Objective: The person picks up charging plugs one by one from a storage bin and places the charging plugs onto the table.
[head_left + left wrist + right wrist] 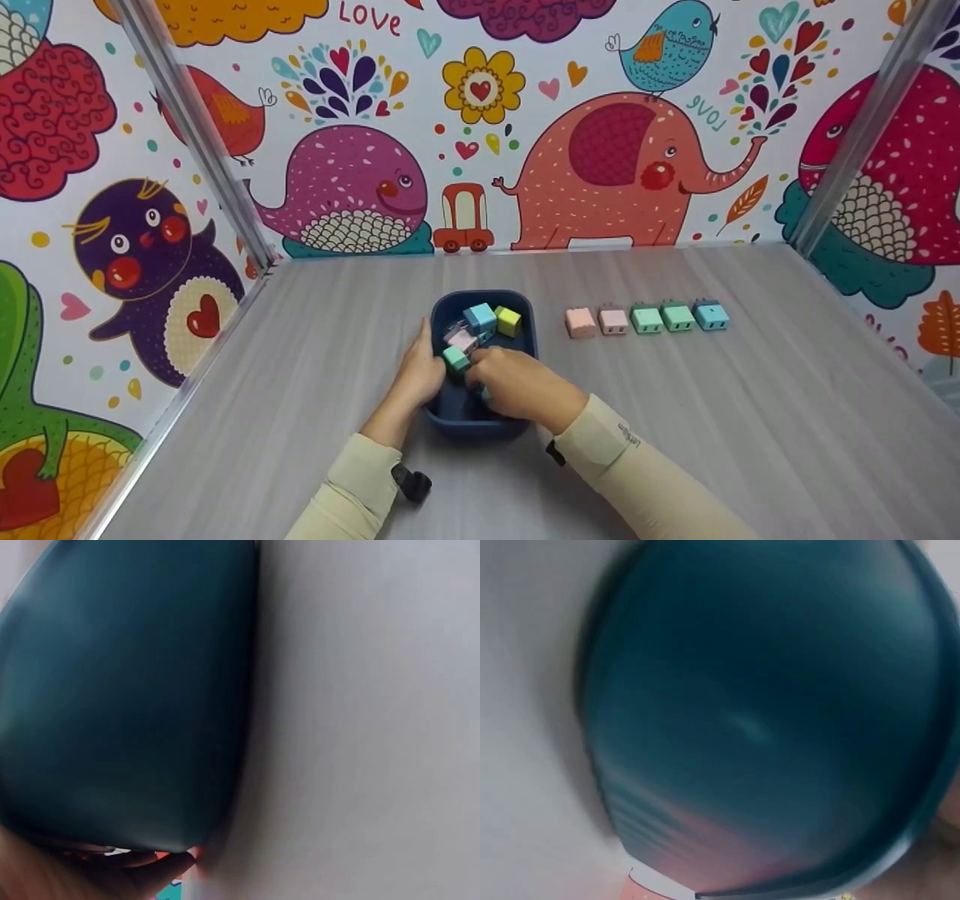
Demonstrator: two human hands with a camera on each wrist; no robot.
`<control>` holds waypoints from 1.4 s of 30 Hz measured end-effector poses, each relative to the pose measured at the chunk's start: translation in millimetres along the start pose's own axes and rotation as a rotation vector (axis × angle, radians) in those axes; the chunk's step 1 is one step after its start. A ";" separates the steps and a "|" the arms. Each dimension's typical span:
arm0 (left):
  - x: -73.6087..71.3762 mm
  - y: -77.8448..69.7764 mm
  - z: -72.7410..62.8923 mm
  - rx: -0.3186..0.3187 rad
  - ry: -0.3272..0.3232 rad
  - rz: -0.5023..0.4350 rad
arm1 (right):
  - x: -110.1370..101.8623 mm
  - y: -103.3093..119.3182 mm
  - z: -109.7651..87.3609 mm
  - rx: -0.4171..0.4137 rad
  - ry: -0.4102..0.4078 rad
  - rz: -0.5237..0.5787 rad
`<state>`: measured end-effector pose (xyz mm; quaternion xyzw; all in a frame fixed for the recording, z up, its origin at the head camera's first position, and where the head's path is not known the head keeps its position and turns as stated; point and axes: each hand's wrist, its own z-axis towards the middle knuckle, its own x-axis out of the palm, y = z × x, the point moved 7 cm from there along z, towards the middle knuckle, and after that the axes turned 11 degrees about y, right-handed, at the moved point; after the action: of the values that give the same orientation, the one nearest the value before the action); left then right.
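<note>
A dark blue plastic bin (480, 427) stands on the table with several small coloured plug chargers inside. Along its left side my left hand (418, 371) grips the wall; in the left wrist view fingers (161, 874) lie against the bin's outside. My right hand (517, 382) reaches down inside, fingers bent, close beside a green charger (456, 358). A bit of pale blue shows under that hand; I cannot tell whether the fingers hold it. Farther back in the bin lie a lilac charger (461, 339), a blue charger (480, 318) and a yellow charger (508, 321).
Right of the bin, a row of chargers stands on the grey table (675, 420): a peach charger (580, 322), a pink charger (613, 321), two green ones and a blue charger (710, 315) at the end. Printed panels (360, 187) enclose the back and sides.
</note>
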<state>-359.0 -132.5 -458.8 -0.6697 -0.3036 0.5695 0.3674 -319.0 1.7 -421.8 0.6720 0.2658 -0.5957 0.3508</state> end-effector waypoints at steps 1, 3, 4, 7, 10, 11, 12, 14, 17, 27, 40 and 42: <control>0.2 0.1 0.5 -0.001 0.003 -0.002 | 1.2 -0.7 0.4 -0.002 0.004 0.001; 0.7 0.6 1.1 -0.009 0.011 -0.008 | 3.0 -1.9 1.1 -0.004 0.011 0.014; 1.0 1.1 1.6 -0.014 0.014 -0.011 | 3.6 -2.3 1.0 -0.002 0.015 0.023; 1.0 1.5 1.9 -0.016 0.012 -0.016 | 5.3 -3.4 1.0 0.014 0.028 0.042; 1.1 1.9 2.0 -0.015 0.005 -0.009 | 5.6 -4.9 -0.1 0.043 0.030 0.065; 1.0 1.9 1.7 -0.013 0.001 -0.008 | 5.7 -5.6 -0.4 0.053 0.029 0.073; 1.0 1.8 1.6 -0.008 -0.004 -0.006 | 5.4 -6.3 -1.0 0.062 0.026 0.080; 0.8 1.6 1.1 -0.004 -0.010 -0.008 | 5.0 -8.0 -2.2 0.083 0.023 0.092; 0.5 1.0 0.6 0.002 -0.017 -0.009 | 4.6 -10.0 -3.7 0.100 0.030 0.114; 0.5 1.5 1.5 -0.009 -0.019 -0.009 | 2.9 -12.7 -5.9 0.118 0.007 0.131; 0.5 1.0 1.1 -0.007 -0.017 -0.029 | -17.1 -11.9 -11.2 0.187 -0.047 0.139; 0.2 1.3 1.0 -0.002 -0.019 -0.034 | -21.2 -10.4 -12.4 0.192 -0.053 0.144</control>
<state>-359.9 -132.8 -460.1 -0.6594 -0.3190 0.5693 0.3734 -322.5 19.2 -401.9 0.7039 0.1492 -0.6091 0.3336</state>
